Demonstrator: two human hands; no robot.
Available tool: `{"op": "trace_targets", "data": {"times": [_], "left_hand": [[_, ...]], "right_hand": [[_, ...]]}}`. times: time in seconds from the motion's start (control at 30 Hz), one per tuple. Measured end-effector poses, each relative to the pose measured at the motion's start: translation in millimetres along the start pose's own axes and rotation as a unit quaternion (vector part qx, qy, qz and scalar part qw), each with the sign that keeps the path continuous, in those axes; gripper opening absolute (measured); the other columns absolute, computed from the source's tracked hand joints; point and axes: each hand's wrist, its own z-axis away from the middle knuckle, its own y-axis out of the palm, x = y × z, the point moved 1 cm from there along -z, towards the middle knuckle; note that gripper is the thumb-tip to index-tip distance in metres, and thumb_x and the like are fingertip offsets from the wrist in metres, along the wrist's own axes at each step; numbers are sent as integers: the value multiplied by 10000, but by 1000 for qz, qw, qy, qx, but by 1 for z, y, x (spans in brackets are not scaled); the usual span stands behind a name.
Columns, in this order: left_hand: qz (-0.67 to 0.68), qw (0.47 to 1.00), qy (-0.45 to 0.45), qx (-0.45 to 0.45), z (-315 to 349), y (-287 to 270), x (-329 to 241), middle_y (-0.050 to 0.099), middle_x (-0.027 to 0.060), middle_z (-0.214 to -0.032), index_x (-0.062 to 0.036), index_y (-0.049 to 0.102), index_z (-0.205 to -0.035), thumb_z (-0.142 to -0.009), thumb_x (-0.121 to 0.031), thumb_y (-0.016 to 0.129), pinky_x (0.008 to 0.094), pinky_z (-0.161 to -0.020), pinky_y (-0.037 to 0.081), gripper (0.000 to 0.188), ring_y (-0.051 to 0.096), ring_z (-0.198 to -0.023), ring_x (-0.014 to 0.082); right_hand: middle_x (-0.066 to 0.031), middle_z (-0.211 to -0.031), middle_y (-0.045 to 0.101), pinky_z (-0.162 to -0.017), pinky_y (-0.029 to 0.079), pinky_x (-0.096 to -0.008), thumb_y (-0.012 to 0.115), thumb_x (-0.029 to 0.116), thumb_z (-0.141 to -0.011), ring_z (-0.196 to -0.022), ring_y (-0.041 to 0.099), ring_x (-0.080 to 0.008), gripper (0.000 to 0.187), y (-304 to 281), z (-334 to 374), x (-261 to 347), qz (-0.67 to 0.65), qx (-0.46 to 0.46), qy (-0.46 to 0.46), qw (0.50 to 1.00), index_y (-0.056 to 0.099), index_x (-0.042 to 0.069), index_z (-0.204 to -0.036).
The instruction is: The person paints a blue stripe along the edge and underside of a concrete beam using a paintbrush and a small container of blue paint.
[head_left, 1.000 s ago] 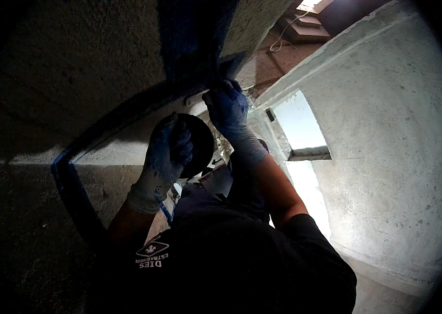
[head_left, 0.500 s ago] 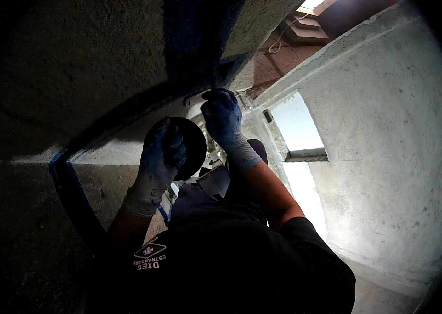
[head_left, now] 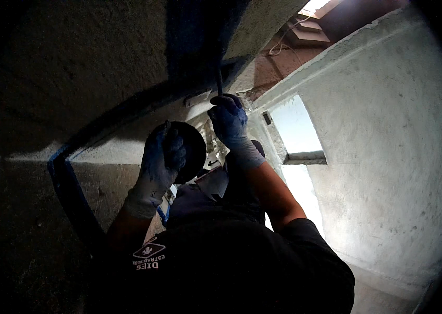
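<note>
My left hand (head_left: pixel 164 154), in a light glove smeared dark blue, is closed on the rim of a round black paint container (head_left: pixel 195 152). The container's inside is too dark to make out. To its upper right, my right hand (head_left: pixel 230 123), gloved and stained blue as well, is closed around a thin paintbrush (head_left: pixel 219 81). Its slim dark handle points up toward a dark blue painted band (head_left: pixel 142 102) on the rough wall. The bristle end is lost against the dark paint.
A rough grey wall (head_left: pixel 90 57) rises close in front, with a blue line (head_left: pixel 74 191) running down at left. On the right stands a pale plastered wall (head_left: pixel 388 120) with a bright opening (head_left: pixel 297 125). A loose cable (head_left: pixel 278 47) hangs near reddish brickwork at the top.
My right hand has shifted slightly down and to the right, and more of the brush handle shows above it. My left hand and the container have stayed nearly in place.
</note>
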Motion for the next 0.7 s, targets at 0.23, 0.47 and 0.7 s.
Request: {"op": "trace_targets", "data": {"times": [0.23, 0.47, 0.7], "left_hand": [[535, 795, -138, 250, -20, -20, 53, 551, 44, -804, -120, 557, -1070, -938, -323, 426, 266, -607, 427, 275, 473, -644, 130], [314, 908, -276, -10, -11, -10, 18, 559, 36, -866, -130, 523, -1178, -935, -340, 419, 266, -630, 443, 337, 487, -691, 124], [105, 984, -141, -18, 0, -9, 10, 559, 64, -1030, -73, 359, -1333, -864, -75, 535, 299, -729, 476, 501, 530, -806, 148]], "right_hand": [[-106, -936, 591, -724, 476, -384, 658, 54, -661, -908, 556, -316, 155, -17, -44, 23, 33, -40, -5, 999, 612, 75, -807], [-81, -958, 575, -657, 485, -396, 678, 145, -688, -886, 548, -315, 156, -29, -35, 30, 22, -21, -59, 998, 622, 121, -832], [-81, -957, 567, -648, 487, -384, 664, 152, -709, -867, 547, -314, 152, -48, -40, 31, -5, -49, -96, 994, 607, 94, -837]]}}
